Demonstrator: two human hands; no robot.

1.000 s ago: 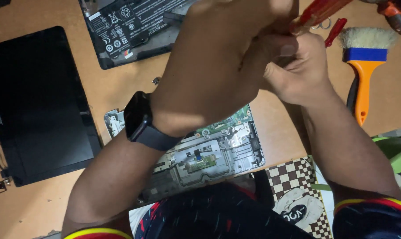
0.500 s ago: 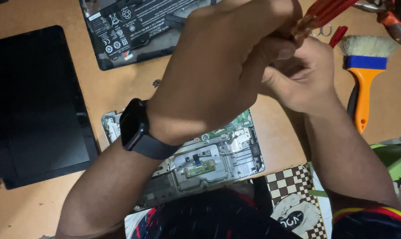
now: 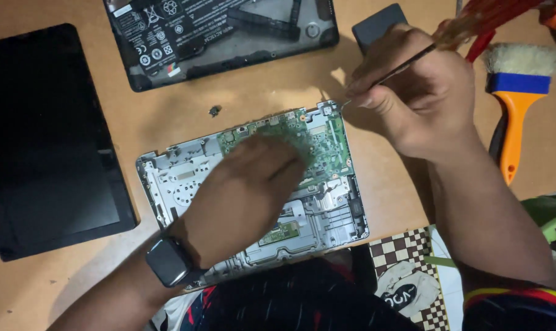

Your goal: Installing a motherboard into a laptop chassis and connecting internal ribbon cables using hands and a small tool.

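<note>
Hands part over the opened laptop base

The hands, clasped together high over the worktop (image 3: pixel 57 288) a moment ago, have separated. The left hand (image 3: pixel 247 190) now lies flat, fingers spread, on the green circuit board (image 3: pixel 318 138) in the laptop base (image 3: pixel 327 214). The right hand (image 3: pixel 416 98) pinches a red-handled screwdriver (image 3: pixel 468 27), its tip at the base's far right corner, so work on the board looks to be resuming. A paintbrush (image 3: pixel 517 104) lies right, a dark screen panel (image 3: pixel 45 141) left, a bottom cover (image 3: pixel 223 37) beyond.
</note>
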